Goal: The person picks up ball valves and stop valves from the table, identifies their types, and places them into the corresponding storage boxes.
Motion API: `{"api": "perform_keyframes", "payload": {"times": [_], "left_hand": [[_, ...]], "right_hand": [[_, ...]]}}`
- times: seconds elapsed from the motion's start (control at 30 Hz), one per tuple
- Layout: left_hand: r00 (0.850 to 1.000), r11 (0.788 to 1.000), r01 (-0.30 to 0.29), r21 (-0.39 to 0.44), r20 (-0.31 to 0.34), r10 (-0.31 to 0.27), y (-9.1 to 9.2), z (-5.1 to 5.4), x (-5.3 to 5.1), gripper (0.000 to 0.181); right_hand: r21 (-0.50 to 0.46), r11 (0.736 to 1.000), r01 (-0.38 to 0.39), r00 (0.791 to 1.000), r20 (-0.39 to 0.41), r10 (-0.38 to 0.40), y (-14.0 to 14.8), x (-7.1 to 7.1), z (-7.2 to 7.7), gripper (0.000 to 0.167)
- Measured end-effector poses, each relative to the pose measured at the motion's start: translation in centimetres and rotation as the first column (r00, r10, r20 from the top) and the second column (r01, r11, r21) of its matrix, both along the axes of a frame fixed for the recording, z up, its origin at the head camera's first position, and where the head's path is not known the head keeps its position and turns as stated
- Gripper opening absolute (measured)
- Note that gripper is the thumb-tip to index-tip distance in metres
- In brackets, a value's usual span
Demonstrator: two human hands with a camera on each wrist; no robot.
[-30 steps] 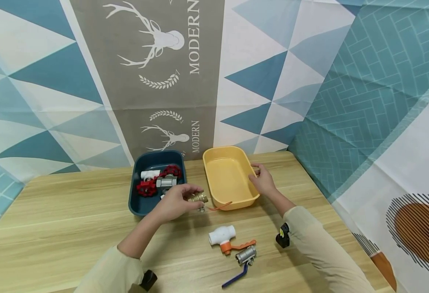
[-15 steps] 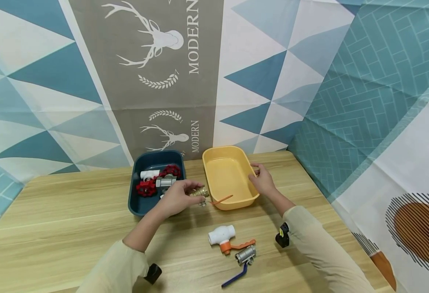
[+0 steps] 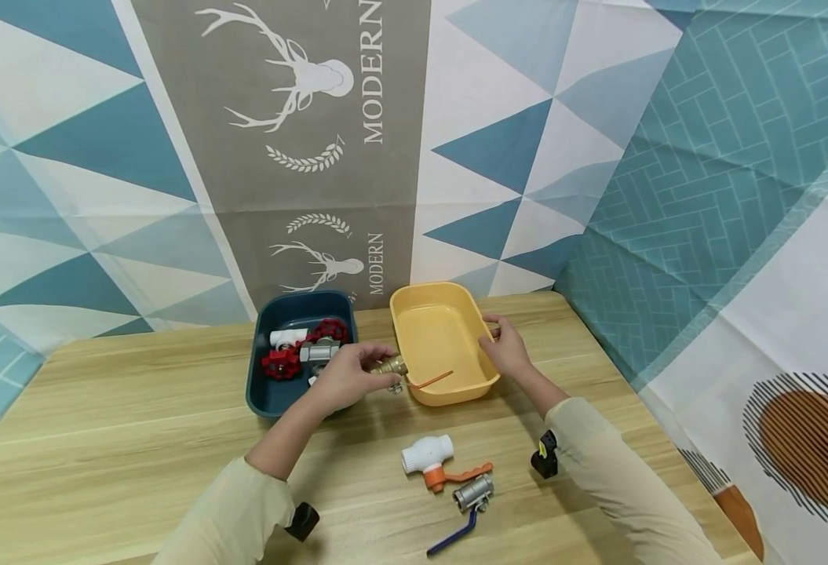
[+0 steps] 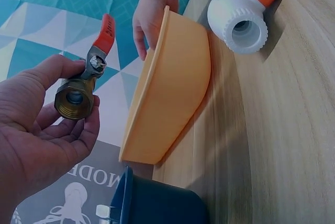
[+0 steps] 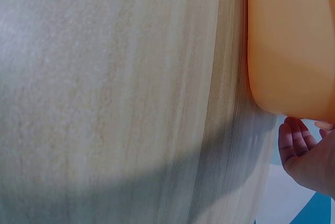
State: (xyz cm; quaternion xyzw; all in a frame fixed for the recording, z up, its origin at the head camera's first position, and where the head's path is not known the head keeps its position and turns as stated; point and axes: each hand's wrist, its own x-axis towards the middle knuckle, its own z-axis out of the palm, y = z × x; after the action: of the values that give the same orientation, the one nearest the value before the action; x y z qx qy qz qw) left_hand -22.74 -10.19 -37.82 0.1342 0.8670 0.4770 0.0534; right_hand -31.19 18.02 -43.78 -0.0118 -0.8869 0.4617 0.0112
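My left hand (image 3: 353, 378) pinches a brass ball valve (image 4: 75, 97) between thumb and fingers, over the near left rim of the yellow bin (image 3: 401, 333). The valve's red-orange lever (image 4: 106, 34) points up in the left wrist view; seen from the head, it reaches across the bin's near end. At the bin's right side, my right hand (image 3: 508, 349) holds the rim, thumb at the edge and fingers against the outer wall (image 5: 296, 77). No parts show inside the yellow bin.
A dark blue bin (image 3: 261, 392) on the left holds red-wheeled valves (image 3: 282, 363) and metal and white fittings. Nearer on the wooden table (image 3: 138, 439) lie a white plastic valve (image 3: 428, 453) with an orange handle and a steel ball valve (image 3: 473, 493) with a blue lever.
My left hand has moved slightly right and away from me, bringing the brass ball valve to the yellow bin's edge. The right hand stays in place.
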Motion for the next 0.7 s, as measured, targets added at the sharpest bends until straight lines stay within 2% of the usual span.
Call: {"api": "perform_keyframes", "payload": {"times": [0.7], "left_hand": [[1.0,0.999,-0.02,0.03,0.025,0.019,0.2,-0.51,-1.0,0.034]], "right_hand": [[-0.01,1.0,0.002,1.0,-0.007,-0.002,0.05,-0.15,-0.15,0.045]]}}
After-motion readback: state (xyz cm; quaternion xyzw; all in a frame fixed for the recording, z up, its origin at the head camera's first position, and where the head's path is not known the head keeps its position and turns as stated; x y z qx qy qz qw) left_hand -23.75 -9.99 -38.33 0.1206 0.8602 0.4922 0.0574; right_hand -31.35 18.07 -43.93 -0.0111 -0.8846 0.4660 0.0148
